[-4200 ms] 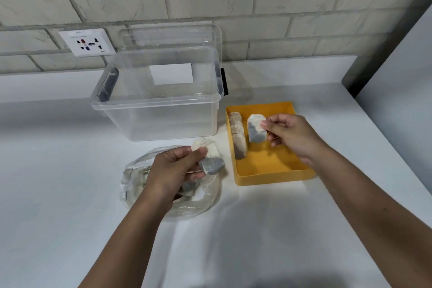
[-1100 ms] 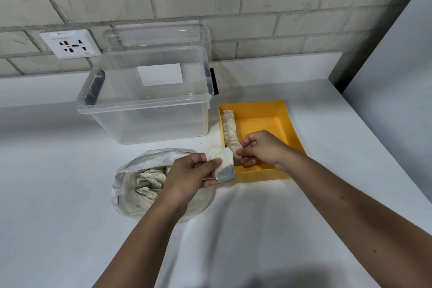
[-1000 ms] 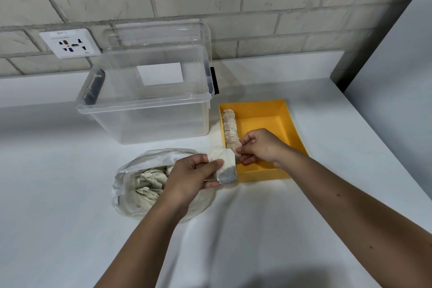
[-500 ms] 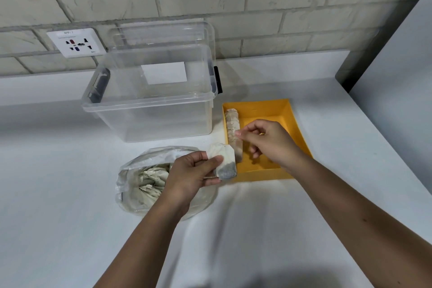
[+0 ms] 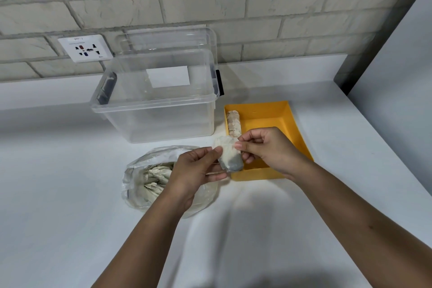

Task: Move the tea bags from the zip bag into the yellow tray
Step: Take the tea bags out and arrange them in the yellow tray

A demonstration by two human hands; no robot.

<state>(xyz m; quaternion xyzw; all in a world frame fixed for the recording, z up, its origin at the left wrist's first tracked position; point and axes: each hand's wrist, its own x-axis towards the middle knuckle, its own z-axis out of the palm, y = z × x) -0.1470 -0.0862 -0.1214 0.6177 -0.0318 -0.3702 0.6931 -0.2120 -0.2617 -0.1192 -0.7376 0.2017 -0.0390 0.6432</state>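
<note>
A pale tea bag (image 5: 228, 154) with a dark lower end hangs between my two hands, just left of the yellow tray (image 5: 297, 133). My left hand (image 5: 195, 170) pinches its left edge, and my right hand (image 5: 266, 149) pinches its top right corner with thumb and forefinger. A row of tea bags (image 5: 233, 123) stands along the tray's left wall. The clear zip bag (image 5: 140, 184) lies open on the white counter under my left wrist, with several tea bags (image 5: 155, 180) inside.
A clear plastic storage box (image 5: 154, 103) with its lid leaning behind stands left of the tray, against the brick wall. A wall socket (image 5: 84, 48) is at the back left. A grey panel (image 5: 397, 58) bounds the counter on the right.
My right hand has left the row of tea bags in the tray and come left to pinch the tea bag that my left hand holds.
</note>
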